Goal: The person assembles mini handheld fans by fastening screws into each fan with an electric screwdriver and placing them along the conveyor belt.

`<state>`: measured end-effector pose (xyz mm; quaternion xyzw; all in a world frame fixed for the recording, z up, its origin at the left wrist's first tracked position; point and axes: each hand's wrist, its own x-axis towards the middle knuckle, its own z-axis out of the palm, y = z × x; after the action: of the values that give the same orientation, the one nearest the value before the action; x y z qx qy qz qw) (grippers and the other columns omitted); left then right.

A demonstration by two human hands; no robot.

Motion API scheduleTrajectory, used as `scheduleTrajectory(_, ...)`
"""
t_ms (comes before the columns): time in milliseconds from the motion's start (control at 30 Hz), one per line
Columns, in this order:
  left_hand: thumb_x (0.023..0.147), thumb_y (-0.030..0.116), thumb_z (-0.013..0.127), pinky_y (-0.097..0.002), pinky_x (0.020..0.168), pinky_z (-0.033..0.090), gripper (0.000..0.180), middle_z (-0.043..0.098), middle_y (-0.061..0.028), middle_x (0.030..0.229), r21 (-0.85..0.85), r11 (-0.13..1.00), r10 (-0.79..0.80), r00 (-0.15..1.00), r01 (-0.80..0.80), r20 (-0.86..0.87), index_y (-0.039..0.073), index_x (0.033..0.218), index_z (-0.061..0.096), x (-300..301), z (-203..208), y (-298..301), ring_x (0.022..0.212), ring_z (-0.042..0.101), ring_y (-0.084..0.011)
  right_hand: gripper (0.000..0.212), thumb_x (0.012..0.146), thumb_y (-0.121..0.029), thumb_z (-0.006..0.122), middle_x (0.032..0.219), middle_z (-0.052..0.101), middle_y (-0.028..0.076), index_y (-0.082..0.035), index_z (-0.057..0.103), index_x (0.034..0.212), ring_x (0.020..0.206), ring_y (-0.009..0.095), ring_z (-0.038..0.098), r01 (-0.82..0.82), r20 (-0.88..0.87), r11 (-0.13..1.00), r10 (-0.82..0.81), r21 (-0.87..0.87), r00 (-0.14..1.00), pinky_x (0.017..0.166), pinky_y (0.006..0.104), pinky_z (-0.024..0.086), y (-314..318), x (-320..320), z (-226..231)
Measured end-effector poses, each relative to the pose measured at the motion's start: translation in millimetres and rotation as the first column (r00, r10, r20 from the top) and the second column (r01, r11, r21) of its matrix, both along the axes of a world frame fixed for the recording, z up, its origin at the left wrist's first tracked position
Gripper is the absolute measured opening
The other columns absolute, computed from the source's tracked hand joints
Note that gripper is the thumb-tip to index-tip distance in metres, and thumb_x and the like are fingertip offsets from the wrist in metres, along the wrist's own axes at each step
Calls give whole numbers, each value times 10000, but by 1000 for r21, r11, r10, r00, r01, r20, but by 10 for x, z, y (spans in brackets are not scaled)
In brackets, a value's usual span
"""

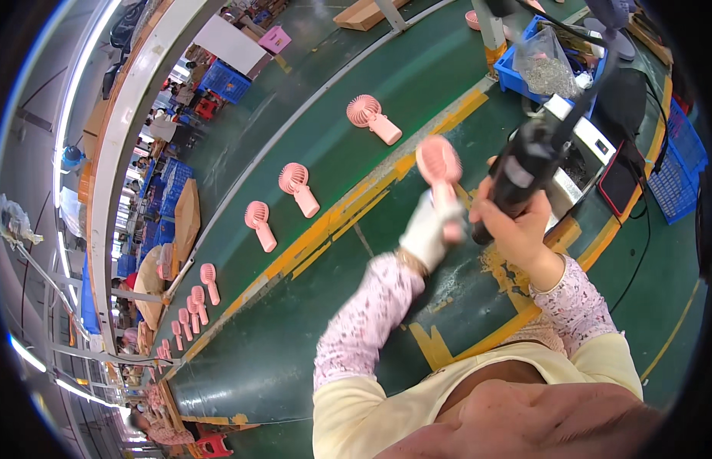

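My left hand, in a white glove, is closed around the handle of a pink handheld fan; its round head points up and away from me. Just right of it, my bare right hand grips a black electric screwdriver with a cord at its top. The driver's lower end is close to the fan's handle, but I cannot tell whether they touch. Both the fan and the gloved fingers are slightly blurred. Beyond my hands, another pink fan lies on the green conveyor belt.
More pink fans lie spaced along the belt toward the left. To the right stand a silver-and-white box, a blue bin with a clear bag of small metal parts, and a red-edged black flat object. Yellow tape edges the worktable.
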<state>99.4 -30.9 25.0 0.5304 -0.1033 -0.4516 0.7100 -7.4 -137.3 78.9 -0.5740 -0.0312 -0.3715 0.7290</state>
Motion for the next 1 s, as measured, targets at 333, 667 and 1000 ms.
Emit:
scheduleTrajectory(333,829,415,546,-455,960,375,469,446,-238,1234,429,577,-298,309,-695,903,179,1230,486,2374,-815,-590,1119,476,-400,485,707,-106,729,819,635,125,14,498,1116,678,215,646,-116,-284,920,6,-373,959,645,304,502,22,59,70)
scheduleTrajectory(667,741,137,545,-290,491,368,139,565,-70,763,173,983,28,981,-61,191,54,852,544,1914,-272,60,568,502,-161,456,713,-103,723,815,631,119,-4,491,1093,674,216,644,-23,-209,913,-68,-406,976,633,306,502,115,27,86)
scheduleTrajectory(1000,686,100,495,-420,786,499,515,567,-162,1017,-348,934,-156,786,-79,-598,-26,1183,453,64,-80,374,855,568,-302,408,716,-85,712,798,638,108,15,522,1064,677,176,639,185,-76,880,-241,-438,968,639,288,497,0,65,84)
